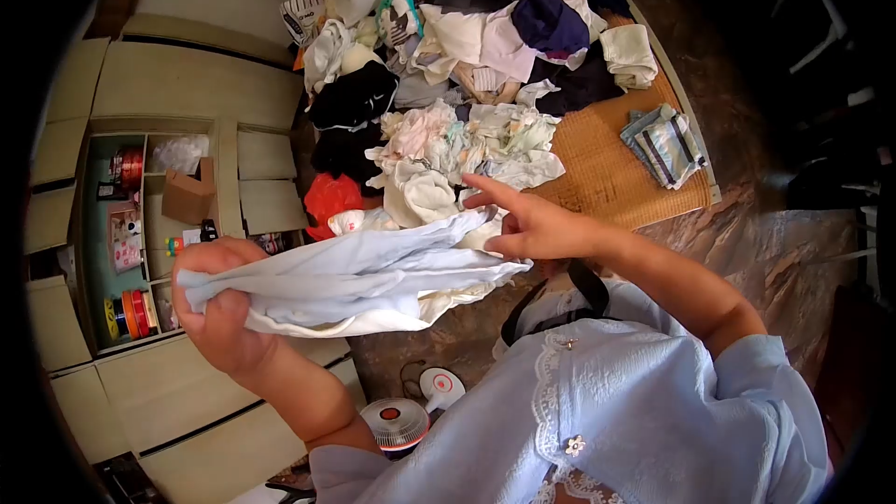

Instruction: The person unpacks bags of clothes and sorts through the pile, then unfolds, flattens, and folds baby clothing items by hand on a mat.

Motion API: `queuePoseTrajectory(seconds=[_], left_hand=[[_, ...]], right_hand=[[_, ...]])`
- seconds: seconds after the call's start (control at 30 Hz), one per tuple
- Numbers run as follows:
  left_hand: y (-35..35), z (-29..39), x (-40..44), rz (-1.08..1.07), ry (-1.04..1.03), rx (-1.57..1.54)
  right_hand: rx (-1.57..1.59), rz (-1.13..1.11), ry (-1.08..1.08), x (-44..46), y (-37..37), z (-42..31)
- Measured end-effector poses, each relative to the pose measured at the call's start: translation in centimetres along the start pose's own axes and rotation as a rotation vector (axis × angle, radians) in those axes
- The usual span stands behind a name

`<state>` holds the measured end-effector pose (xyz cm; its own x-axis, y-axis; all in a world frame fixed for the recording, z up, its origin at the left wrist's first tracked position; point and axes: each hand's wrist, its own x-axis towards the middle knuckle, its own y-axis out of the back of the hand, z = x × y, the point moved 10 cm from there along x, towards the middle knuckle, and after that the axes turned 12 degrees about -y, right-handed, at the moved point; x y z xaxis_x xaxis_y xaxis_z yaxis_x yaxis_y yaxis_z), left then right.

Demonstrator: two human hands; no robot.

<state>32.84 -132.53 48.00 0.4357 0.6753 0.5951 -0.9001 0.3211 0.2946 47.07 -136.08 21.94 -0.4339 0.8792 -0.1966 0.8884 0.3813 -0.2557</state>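
Note:
My left hand (224,294) is closed around one end of a pale blue and white cloth garment (364,285). The garment stretches sideways in loose folds across the front of my body, and its exact kind is unclear. At its other end is my right hand (537,227), with the index finger stretched out and the thumb apart from it, close to the cloth's edge. Just beyond lies a heap of crumpled light-coloured clothes (448,145), with a cream cloth piece (420,194) on its near side.
More clothes and bags (476,37) are piled at the back of a woven mat surface (593,163). Folded blue-grey cloth (663,145) and a folded cream towel (629,56) lie to the right. A red bag (331,201), open shelves (140,233) and a small fan (396,425) are nearby.

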Motion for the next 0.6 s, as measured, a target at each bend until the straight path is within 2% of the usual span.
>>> queuePoseTrajectory(seconds=[0.07,0.1,0.2,0.23,0.33,0.37,0.47,0.6], left_hand=[[0.1,-0.2,0.1,0.023,0.009,0.012],[0.6,-0.3,0.1,0.062,0.017,0.035],[2.0,-0.8,0.0,0.157,0.064,0.087],[2.4,-1.1,-0.2,0.172,0.092,0.089],[2.7,-2.0,-0.5,0.176,0.134,0.092],[2.7,-2.2,-0.5,0.168,0.142,0.092],[2.6,-2.6,-0.3,0.197,0.154,0.106],[2.3,-2.7,0.4,0.164,0.143,0.12]], right_hand=[[-0.055,-0.009,-0.045,1.7,-0.3,1.2],[-0.016,-0.036,-0.162,2.3,0.0,2.1],[-0.011,0.118,0.007,2.3,2.2,1.5],[-0.034,0.108,-0.021,2.0,2.6,1.8],[-0.205,0.143,0.143,-0.6,3.2,-0.5],[-0.239,0.108,0.132,-0.9,2.8,-0.5],[-0.598,0.146,0.246,-1.7,1.7,-2.0],[-0.541,0.273,0.195,-1.3,3.1,-1.6]])
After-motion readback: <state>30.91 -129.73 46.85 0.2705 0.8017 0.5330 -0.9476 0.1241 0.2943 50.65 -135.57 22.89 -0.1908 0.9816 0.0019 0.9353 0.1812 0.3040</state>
